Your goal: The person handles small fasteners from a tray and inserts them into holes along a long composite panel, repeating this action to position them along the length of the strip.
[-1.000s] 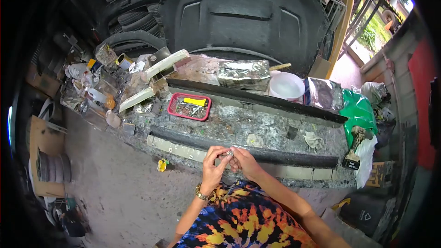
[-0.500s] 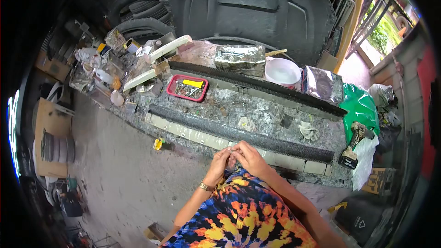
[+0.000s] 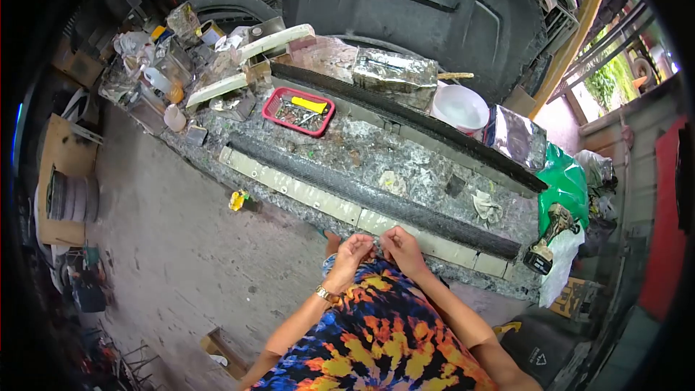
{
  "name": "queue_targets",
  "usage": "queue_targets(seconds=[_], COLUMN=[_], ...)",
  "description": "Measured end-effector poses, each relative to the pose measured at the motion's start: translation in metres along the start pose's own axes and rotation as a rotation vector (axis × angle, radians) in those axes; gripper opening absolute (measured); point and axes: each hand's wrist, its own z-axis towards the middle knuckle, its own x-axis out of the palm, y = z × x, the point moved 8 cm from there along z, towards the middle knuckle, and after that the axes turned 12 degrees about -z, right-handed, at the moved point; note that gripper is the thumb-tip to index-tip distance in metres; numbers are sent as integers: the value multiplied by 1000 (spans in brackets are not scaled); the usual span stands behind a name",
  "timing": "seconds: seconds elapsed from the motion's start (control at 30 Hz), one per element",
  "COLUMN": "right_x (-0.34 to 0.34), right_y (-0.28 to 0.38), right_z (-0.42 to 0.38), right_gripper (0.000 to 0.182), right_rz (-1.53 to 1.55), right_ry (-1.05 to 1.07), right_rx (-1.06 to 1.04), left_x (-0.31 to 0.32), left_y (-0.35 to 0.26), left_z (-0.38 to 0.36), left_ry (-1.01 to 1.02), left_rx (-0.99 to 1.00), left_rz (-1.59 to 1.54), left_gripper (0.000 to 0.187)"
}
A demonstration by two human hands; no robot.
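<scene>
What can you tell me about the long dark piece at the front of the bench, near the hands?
The long dark piece looks narrow, blackish-grey and rough-textured; its material is uncertain. Along its near side runs a flat pale strip with small round spots and crosswise lines. It lies on the stained bench, slanting down rightwards in the picture. The left hand and right hand are close to the pale strip; whether they touch it is unclear.

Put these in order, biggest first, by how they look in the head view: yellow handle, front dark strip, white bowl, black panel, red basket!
1. Black panel
2. Front dark strip
3. Red basket and white bowl: too alike to rank
4. Yellow handle
</scene>
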Motion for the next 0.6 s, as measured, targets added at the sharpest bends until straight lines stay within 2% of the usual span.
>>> queue_targets(seconds=[0.07,0.13,0.37,0.43,0.47,0.53,0.57,0.6], right_x=[3,3,16,15,16,15,11,15], right_y=[4,30,60,54,53,30,28,20], right_z=[-1,-4,-8,-4,-3,3,6,10], right_gripper=[10,8,14,14,14,12,12,13], right_rz=[-27,-374,-611,-456,-457,-130,-132,-245], right_ry=[9,-64,-109,-123,-126,-99,-101,21], right_rx=[-4,-212,-358,-224,-224,3,4,109], left_x=[-3,-8,-20,-21,-21,-19,-17,-16], left_y=[-5,-7,-13,-18,-21,-26,-30,-31], left_z=[1,2,12,13,13,11,11,10], left_ry=[-14,-31,0,12,12,13,29,43], left_rx=[51,78,56,78,94,108,123,138], left_rz=[-32,21,5,46,78,108,116,123], left_gripper=[10,9,6,6,6,7,7,7])
